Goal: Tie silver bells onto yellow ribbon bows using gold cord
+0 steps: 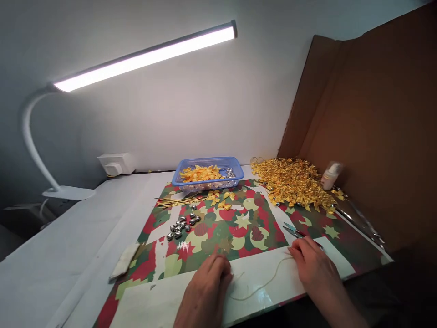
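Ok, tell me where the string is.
In the head view, the string curves over the white sheet near the bottom, right of centre, from the right hand toward the left hand.

2 hands [208, 283], 1 cord [265, 285], 1 bskt [208, 184]

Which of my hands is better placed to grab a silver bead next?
Probably your left hand: it is nearer the silver beads; your right hand is farther off, with the cord at its fingertips.

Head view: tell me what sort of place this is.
Probably a small handcraft workspace: a lit desk lamp, a heap of gold bow-shaped pieces and a length of pale cord suggest it.
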`<state>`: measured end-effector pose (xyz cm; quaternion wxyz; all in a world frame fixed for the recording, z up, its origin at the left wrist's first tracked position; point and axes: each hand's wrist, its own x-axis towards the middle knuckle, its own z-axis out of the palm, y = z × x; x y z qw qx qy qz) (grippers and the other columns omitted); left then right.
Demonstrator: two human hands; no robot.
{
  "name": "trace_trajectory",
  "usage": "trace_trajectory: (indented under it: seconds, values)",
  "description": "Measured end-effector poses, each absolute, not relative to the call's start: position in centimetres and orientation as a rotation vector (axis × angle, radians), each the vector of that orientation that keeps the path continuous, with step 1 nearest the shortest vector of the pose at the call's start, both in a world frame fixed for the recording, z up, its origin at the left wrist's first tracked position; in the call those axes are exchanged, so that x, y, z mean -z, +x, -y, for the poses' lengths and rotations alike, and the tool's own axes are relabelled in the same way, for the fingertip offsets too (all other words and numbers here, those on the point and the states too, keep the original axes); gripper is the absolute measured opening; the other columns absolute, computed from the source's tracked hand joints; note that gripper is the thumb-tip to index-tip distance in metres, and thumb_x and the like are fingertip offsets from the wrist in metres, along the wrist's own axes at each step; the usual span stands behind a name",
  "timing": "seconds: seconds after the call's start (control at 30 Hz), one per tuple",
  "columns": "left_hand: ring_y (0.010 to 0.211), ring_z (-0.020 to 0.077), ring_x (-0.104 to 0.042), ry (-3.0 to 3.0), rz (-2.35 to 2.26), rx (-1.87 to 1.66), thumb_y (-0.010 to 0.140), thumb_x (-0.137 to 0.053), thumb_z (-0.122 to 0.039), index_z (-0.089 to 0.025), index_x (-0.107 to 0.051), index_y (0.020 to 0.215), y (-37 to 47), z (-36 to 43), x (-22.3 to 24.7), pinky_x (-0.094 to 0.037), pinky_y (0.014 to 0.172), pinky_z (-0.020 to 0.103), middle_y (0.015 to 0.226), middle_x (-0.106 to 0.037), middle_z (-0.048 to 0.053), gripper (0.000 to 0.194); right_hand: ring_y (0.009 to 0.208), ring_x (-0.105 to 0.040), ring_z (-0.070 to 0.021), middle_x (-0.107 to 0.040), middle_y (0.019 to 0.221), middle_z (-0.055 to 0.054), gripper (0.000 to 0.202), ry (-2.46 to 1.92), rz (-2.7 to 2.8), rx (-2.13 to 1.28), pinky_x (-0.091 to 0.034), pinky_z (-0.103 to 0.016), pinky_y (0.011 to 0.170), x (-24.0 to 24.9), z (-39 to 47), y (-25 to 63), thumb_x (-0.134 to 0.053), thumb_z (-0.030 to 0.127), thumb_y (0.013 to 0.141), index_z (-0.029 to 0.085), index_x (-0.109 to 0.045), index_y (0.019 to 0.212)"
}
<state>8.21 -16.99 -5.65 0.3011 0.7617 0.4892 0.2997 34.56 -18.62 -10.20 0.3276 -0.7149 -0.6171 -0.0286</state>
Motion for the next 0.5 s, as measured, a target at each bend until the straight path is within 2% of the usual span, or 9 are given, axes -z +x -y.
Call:
trace_trajectory:
  seconds: [0.1,0.23,0.3,0.37,0.47,0.5]
  values:
    - [0.064,0.0205,-0.054,1.896,-1.327,-0.828,0.096,-0.044,-0.030,-0.026,-0.050,0.079,7.9,17.1,5.5,-0.042,0.064,0.030,0.072,-0.058,-0.002,0.018,0.066,-0.058,-0.0201,-0.056,0.076,-0.002,0.027,-1.832,1.548,0.017,-0.044,-0.029,0.059,9.8,18.6,35.0,-0.036,0.035,0.098,0.025,-0.046,0.076]
    - [0.060,0.0178,-0.045,1.720,-1.359,-0.942,0.092,-0.051,-0.030,-0.026,-0.051,0.074,7.8,17.4,4.9,-0.037,0.061,0.028,0.066,-0.051,-0.005,0.018,0.065,-0.055,-0.0202,-0.055,0.075,-0.002,0.026,-1.765,1.518,-0.097,-0.043,-0.031,0.061,8.8,18.7,35.3,-0.039,0.036,0.098,0.024,-0.047,0.076]
    - [0.063,0.0180,-0.049,1.623,-1.336,-0.986,0.088,-0.057,-0.031,-0.026,-0.055,0.073,7.7,17.5,4.6,-0.039,0.062,0.027,0.067,-0.054,-0.005,0.016,0.065,-0.055,-0.0191,-0.056,0.075,-0.001,0.025,-1.698,1.541,-0.191,-0.044,-0.030,0.062,8.0,18.9,34.7,-0.043,0.035,0.097,0.024,-0.051,0.076]
    - [0.067,0.0189,-0.055,1.512,-1.301,-1.016,0.086,-0.061,-0.033,-0.025,-0.061,0.080,7.6,17.6,4.2,-0.043,0.063,0.026,0.069,-0.061,-0.003,0.010,0.069,-0.058,-0.0181,-0.060,0.080,-0.002,0.024,-1.611,1.570,-0.283,-0.046,-0.027,0.062,6.9,19.4,33.3,-0.045,0.035,0.096,0.024,-0.057,0.079]
    - [0.065,0.0180,-0.060,1.352,-1.256,-1.057,0.084,-0.065,-0.039,-0.024,-0.064,0.095,7.6,17.9,3.6,-0.047,0.061,0.026,0.070,-0.069,-0.001,0.019,0.083,-0.064,-0.0171,-0.065,0.102,-0.004,0.018,-1.439,1.575,-0.498,-0.050,-0.022,0.061,5.6,20.1,29.6,-0.048,0.035,0.095,0.025,-0.062,0.092]
    - [0.062,0.0170,-0.060,1.305,-1.239,-1.073,0.083,-0.066,-0.041,-0.023,-0.064,0.098,7.6,18.0,3.4,-0.047,0.058,0.025,0.068,-0.070,-0.001,0.023,0.082,-0.065,-0.0163,-0.065,0.109,-0.005,0.014,-1.338,1.520,-0.718,-0.049,-0.021,0.057,5.3,20.3,28.2,-0.052,0.032,0.092,0.025,-0.063,0.096]
